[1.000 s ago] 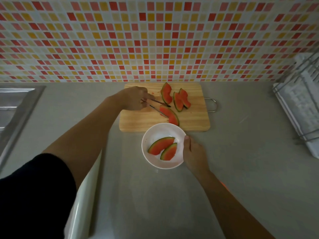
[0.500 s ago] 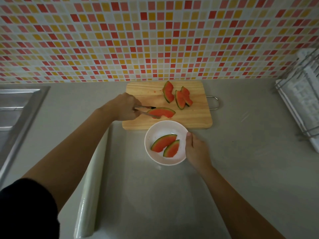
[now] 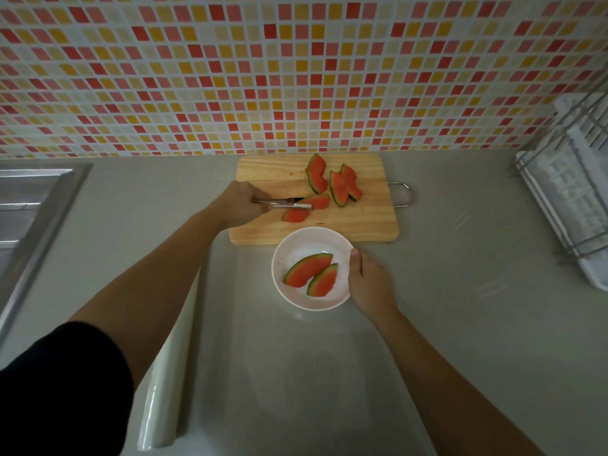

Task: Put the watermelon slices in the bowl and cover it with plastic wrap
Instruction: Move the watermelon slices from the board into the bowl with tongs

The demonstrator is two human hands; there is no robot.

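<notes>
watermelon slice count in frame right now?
6 watermelon slices: two in the bowl, three clustered at the back of the cutting board, one clamped in the tongs held by the left hand. None appears hidden.

Grey countertop [image 3: 477,324], bearing a wooden cutting board [image 3: 368,222] at the back; white bowl [image 3: 296,248] just in front of the board; plastic wrap roll [image 3: 164,390] nearer, leftward of the board; dish rack [image 3: 566,199] well right of the board.

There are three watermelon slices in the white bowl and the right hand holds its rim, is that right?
No. The head view shows two watermelon slices in the white bowl, not three. The right hand does hold its rim.
</notes>
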